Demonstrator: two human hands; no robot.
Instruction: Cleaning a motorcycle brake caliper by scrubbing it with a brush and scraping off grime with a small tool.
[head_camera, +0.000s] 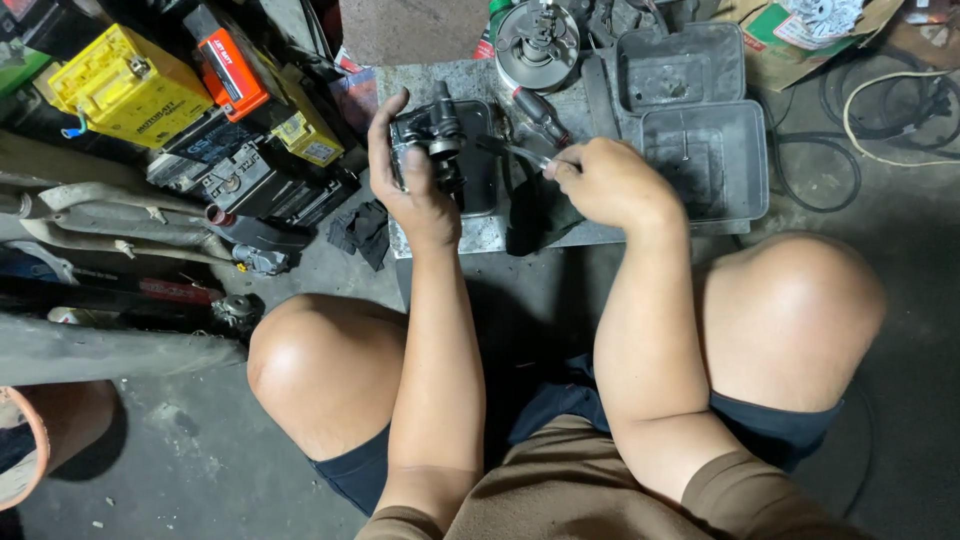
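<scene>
Greasy engine part (437, 135) half-hidden in left hand (412, 190)

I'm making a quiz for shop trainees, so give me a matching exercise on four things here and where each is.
Things:
1. dark metal engine part
2. thin metal tool
3. yellow box-shaped battery
4. round silver metal disc

Places:
A. far left, among the stacked batteries
B. in the left hand
C. top of the low stand
D. in the right hand

Pairs: 1-B, 2-D, 3-A, 4-C

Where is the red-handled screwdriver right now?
In the head view, the red-handled screwdriver lies on the low work surface just beyond the right hand, below the round metal part and left of the grey trays.
</scene>
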